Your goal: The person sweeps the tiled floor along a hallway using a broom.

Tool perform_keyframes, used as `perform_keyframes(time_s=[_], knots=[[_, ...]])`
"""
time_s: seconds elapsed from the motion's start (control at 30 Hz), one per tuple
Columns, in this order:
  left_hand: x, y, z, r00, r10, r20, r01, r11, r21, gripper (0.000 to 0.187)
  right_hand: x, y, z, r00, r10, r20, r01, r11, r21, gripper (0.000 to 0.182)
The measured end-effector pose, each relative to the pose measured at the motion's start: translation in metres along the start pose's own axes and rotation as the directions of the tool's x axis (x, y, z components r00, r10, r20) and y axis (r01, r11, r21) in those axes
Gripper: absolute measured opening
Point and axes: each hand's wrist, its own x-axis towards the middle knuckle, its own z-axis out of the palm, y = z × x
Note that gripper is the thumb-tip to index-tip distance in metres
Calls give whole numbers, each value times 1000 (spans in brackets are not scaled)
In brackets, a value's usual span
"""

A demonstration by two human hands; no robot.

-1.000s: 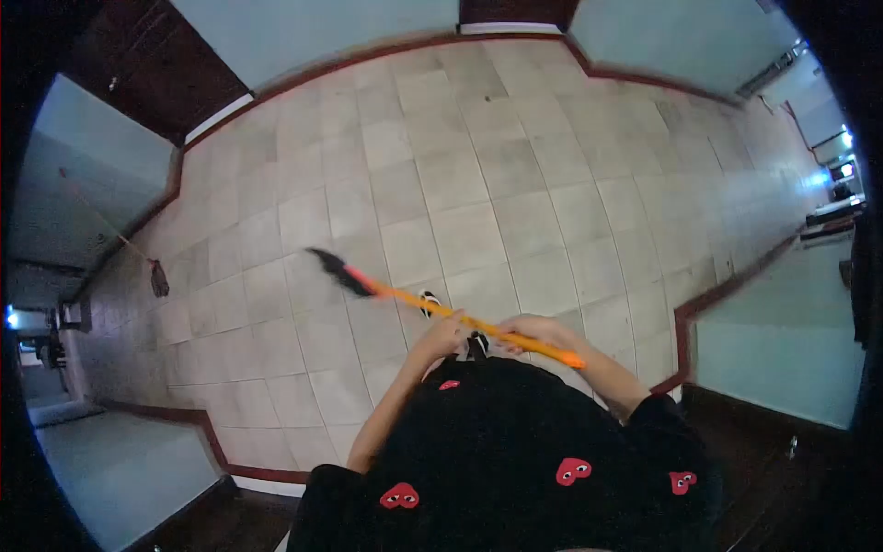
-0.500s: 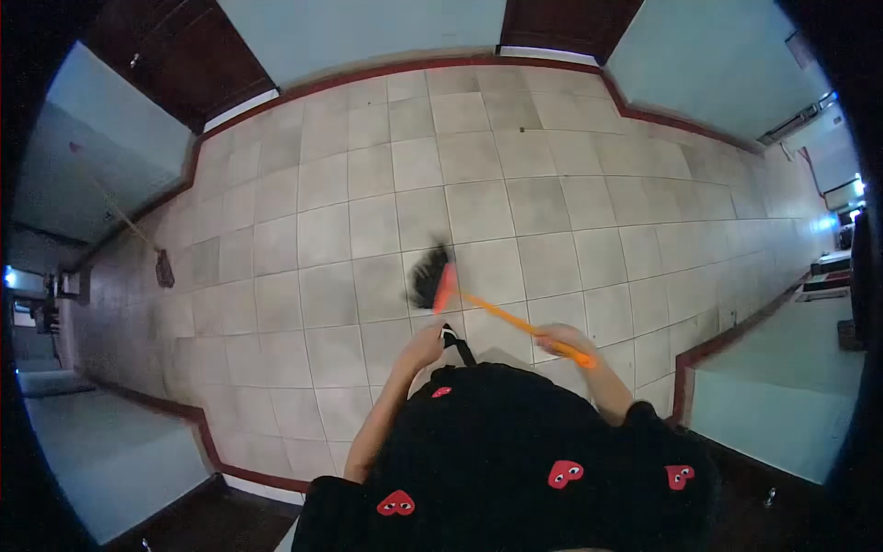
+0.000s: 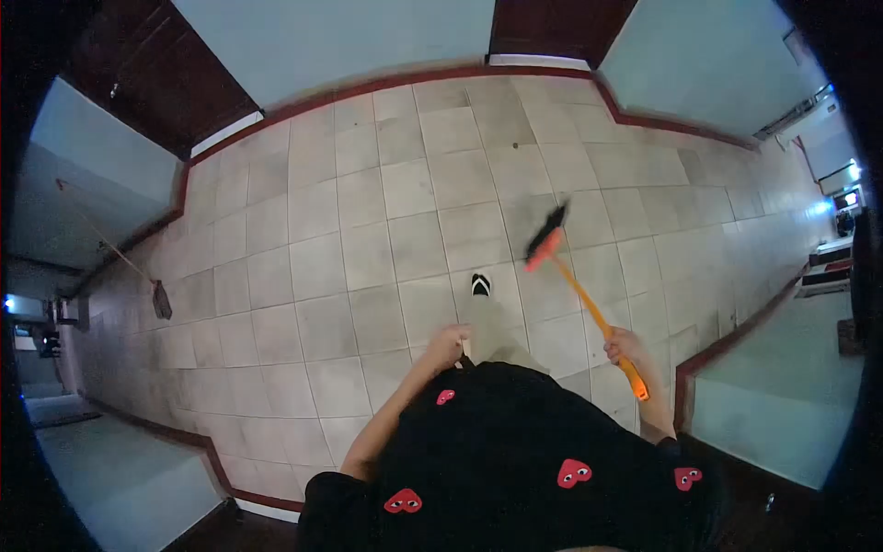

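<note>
My right hand point(image 3: 624, 345) is wrapped round the orange handle of a short broom point(image 3: 581, 293). The handle's end sticks out below my fist. At its far end a red-orange head point(image 3: 544, 250) carries black bristles point(image 3: 548, 228), which are slightly blurred over the tiled floor. My left hand point(image 3: 448, 344) is closed in front of my black shirt point(image 3: 515, 442). A short dark strap-like piece point(image 3: 465, 362) shows just beneath its fingers, and what it belongs to is hidden. One foot in a black and white sandal point(image 3: 480, 285) stands between the hands.
Pale floor tiles point(image 3: 368, 276) run to a dark red skirting. A mop point(image 3: 161, 299) leans against the left wall. Dark doors point(image 3: 161, 74) stand along the far side. A small dark speck point(image 3: 515, 145) lies on the floor ahead. A wall corner point(image 3: 685, 377) juts in at right.
The broom has swung right and forward, away from my left hand, with my right hand moving right and still gripping it. My sandalled foot now shows farther forward.
</note>
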Motion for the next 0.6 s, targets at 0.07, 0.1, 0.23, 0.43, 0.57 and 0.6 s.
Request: perform_keyframes(time_s=[0.07, 0.1, 0.23, 0.43, 0.57, 0.6], knots=[[24, 0, -19, 1000, -14, -18, 13, 1000, -7, 39, 17, -34, 21, 995, 8, 102, -9, 1000, 7, 10], [34, 5, -29, 999, -50, -15, 51, 998, 46, 39, 25, -47, 33, 981, 22, 195, -26, 999, 20, 11], [78, 23, -57, 985, -112, -130, 106, 993, -53, 34, 118, -90, 88, 835, 26, 549, -51, 998, 29, 12], [154, 45, -81, 956, -175, -235, 188, 982, 34, 37, 211, -155, 193, 759, 187, 624, -163, 982, -96, 17], [178, 43, -79, 955, -120, -271, 116, 993, -32, 35, 243, -153, 164, 813, 117, 571, 6, 978, -209, 12], [179, 35, -72, 955, -122, -271, 117, 993, -36, 35, 239, -154, 145, 834, 77, 547, 66, 969, -237, 15]])
